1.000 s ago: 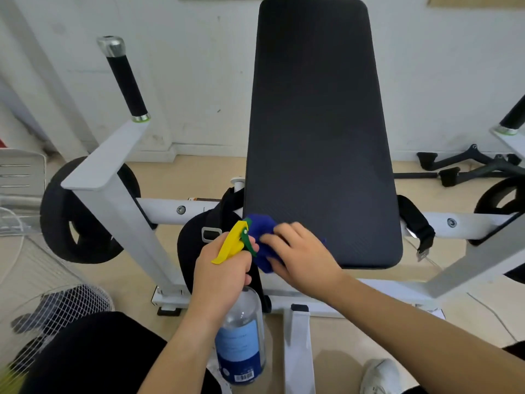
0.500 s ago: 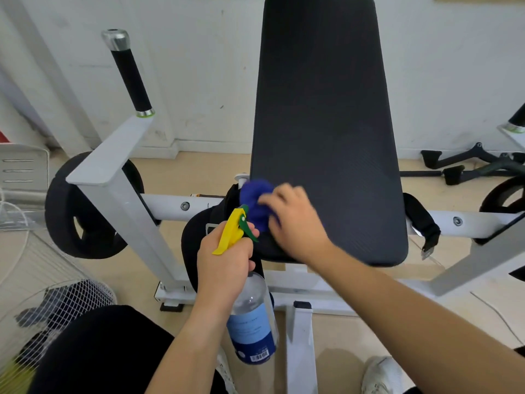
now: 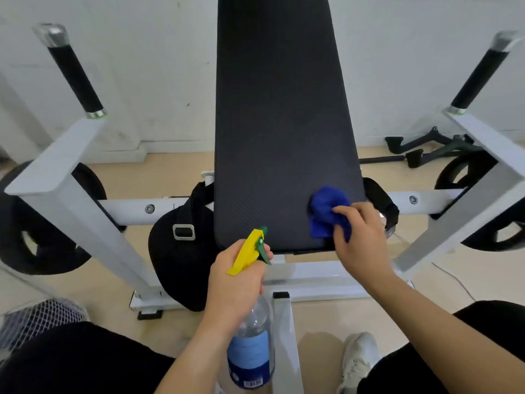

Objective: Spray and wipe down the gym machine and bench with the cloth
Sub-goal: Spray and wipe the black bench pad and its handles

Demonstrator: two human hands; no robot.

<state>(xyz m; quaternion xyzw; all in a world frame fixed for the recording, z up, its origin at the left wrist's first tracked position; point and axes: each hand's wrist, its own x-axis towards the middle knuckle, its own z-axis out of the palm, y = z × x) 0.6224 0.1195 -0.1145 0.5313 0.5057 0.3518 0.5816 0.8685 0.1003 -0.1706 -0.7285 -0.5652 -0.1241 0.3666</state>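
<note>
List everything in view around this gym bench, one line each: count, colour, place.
bench pad: one, black, centre, rising toward the wall.
cloth: one, blue, on the pad's lower right corner.
spray bottle: one, clear, blue label, yellow-green trigger, below the pad.
machine frame: one, white, around the pad.
grip handles: two, black, upper left and right.
weight plates: at least two, black, far left and right.
bag: one, black, left of the pad.
shoe: one, white, bottom right.
left hand: grips the spray bottle.
right hand: holds the cloth on the pad.
</note>
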